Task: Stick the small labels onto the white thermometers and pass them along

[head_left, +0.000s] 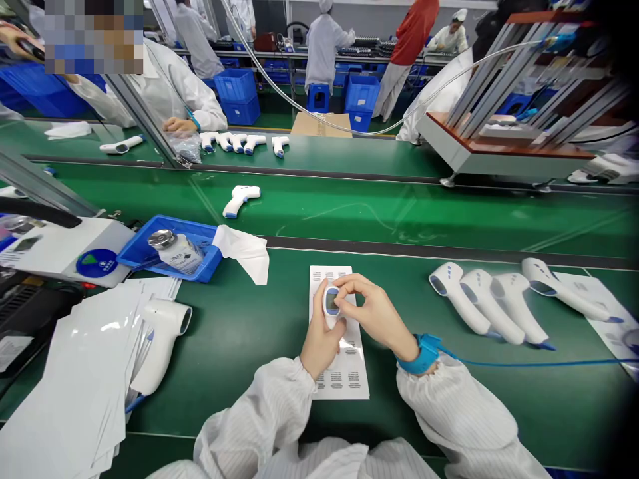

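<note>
My left hand (pixel 322 340) is closed around a white infrared thermometer (pixel 330 301), whose small grey screen faces up towards me. The fingers of my right hand (pixel 372 307) are bent together at the screen's right edge; whether they pinch anything there is too small to make out. Under both hands lies a white sheet of printed labels (pixel 344 382), flat on the green bench. On my right wrist sits a blue strap (pixel 423 354) with a cord running off to the right.
Several white thermometers (pixel 492 303) lie to the right. Another thermometer (pixel 162 339) rests beside stacked paper sheets (pixel 74 372) at left. A blue tray (pixel 212 269) holds a bottle (pixel 177 251). Beyond the bench, a thermometer (pixel 240 199) lies on the green belt (pixel 349 206). A co-worker (pixel 184 86) sits opposite.
</note>
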Demonstrator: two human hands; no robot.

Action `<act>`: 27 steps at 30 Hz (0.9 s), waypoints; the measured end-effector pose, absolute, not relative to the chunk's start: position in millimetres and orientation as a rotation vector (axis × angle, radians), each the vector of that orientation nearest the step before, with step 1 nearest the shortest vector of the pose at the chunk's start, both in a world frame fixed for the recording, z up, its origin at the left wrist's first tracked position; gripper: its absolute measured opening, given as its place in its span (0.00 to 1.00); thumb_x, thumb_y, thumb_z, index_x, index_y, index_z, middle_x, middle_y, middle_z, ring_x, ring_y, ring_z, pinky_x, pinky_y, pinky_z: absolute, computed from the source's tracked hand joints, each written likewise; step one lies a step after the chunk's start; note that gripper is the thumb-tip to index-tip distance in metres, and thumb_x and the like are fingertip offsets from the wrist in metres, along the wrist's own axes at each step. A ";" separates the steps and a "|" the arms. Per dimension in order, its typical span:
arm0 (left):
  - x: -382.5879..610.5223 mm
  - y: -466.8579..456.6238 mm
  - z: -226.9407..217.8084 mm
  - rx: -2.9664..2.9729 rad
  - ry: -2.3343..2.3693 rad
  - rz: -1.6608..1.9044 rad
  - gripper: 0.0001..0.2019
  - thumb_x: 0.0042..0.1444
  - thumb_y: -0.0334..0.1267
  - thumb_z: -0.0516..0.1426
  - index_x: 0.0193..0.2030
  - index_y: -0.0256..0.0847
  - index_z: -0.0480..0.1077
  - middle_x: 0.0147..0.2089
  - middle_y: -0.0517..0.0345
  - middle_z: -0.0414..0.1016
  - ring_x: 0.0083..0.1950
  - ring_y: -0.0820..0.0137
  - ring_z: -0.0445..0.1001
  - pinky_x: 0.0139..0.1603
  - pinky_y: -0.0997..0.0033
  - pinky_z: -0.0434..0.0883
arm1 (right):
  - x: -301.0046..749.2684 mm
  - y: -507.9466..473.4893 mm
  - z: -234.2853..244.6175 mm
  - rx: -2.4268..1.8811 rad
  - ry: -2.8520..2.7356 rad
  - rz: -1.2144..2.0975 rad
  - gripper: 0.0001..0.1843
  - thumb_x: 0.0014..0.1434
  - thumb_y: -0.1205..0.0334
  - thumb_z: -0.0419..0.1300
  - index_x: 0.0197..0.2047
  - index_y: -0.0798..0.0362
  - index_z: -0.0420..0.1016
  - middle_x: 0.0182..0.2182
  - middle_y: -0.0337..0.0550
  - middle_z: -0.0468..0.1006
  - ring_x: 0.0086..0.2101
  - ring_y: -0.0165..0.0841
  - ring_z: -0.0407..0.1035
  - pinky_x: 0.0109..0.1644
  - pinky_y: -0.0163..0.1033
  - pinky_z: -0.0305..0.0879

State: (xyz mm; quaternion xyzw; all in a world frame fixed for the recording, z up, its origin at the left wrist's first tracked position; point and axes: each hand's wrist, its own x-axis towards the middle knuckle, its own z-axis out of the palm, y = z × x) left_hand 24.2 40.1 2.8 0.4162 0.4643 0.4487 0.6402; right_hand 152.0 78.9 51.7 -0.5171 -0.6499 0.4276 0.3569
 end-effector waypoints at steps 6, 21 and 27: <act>22.5 40.5 5.6 0.970 1.075 0.995 0.36 0.58 0.32 0.53 0.70 0.56 0.43 0.71 0.48 0.50 0.23 0.83 0.65 0.18 0.78 0.64 | 149.3 84.3 45.5 -1.321 -1.596 1.105 0.04 0.53 0.67 0.61 0.28 0.50 0.73 0.40 0.41 0.77 0.44 0.37 0.71 0.51 0.43 0.64; 21.0 39.0 7.3 0.978 1.044 0.962 0.36 0.59 0.30 0.51 0.69 0.61 0.40 0.74 0.52 0.44 0.21 0.85 0.63 0.16 0.78 0.63 | 146.8 86.8 44.5 -1.335 -1.548 1.100 0.02 0.52 0.66 0.61 0.28 0.50 0.73 0.37 0.41 0.78 0.42 0.36 0.72 0.49 0.42 0.64; 21.2 39.1 6.8 0.987 1.050 0.951 0.37 0.59 0.30 0.51 0.69 0.63 0.39 0.74 0.54 0.43 0.21 0.85 0.64 0.17 0.78 0.63 | 146.9 88.0 44.7 -1.348 -1.560 1.088 0.02 0.52 0.65 0.60 0.28 0.51 0.73 0.37 0.42 0.78 0.41 0.36 0.72 0.49 0.43 0.65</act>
